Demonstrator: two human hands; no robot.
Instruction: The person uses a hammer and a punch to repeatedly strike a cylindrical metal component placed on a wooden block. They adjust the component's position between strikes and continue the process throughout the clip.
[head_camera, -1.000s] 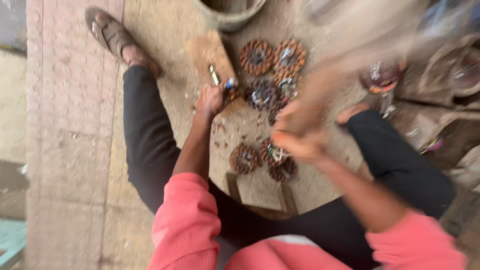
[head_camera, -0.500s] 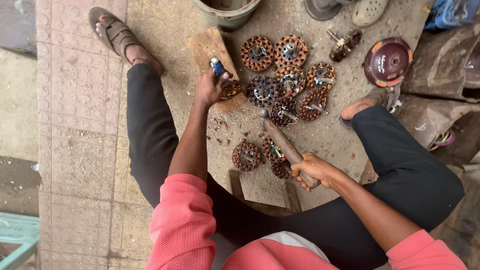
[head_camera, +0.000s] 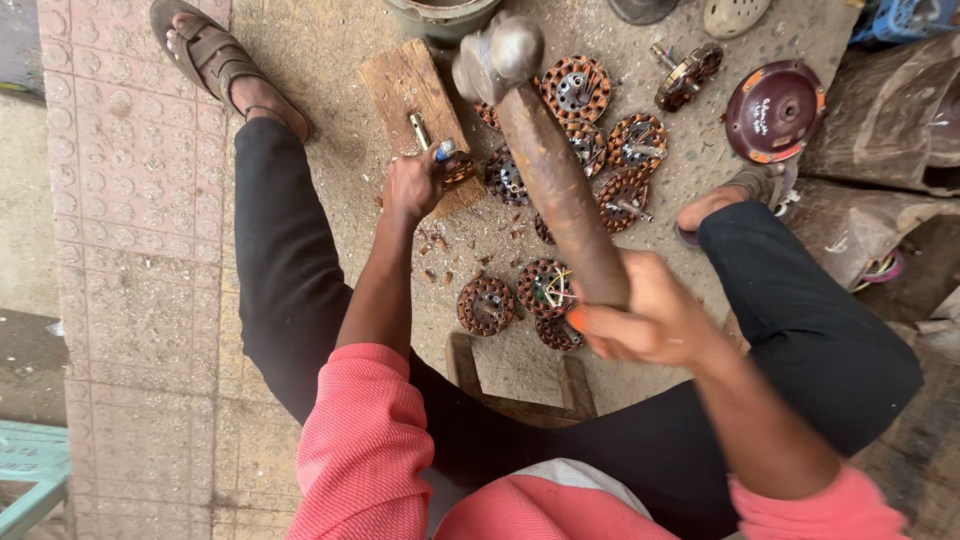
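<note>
Nearest, your right hand (head_camera: 650, 325) is closed in a firm grip around the wooden handle of a hammer (head_camera: 555, 180), its metal head raised and tilted away toward the top of the view, blurred. Further out, your left hand (head_camera: 412, 185) is closed on a small chisel (head_camera: 432, 150), its tip resting on a wooden block (head_camera: 400, 85) on the gravel ground. Beyond and beside the block lie rusty wound motor stators (head_camera: 575, 90), with a dark red round motor cover (head_camera: 775, 110) further right.
</note>
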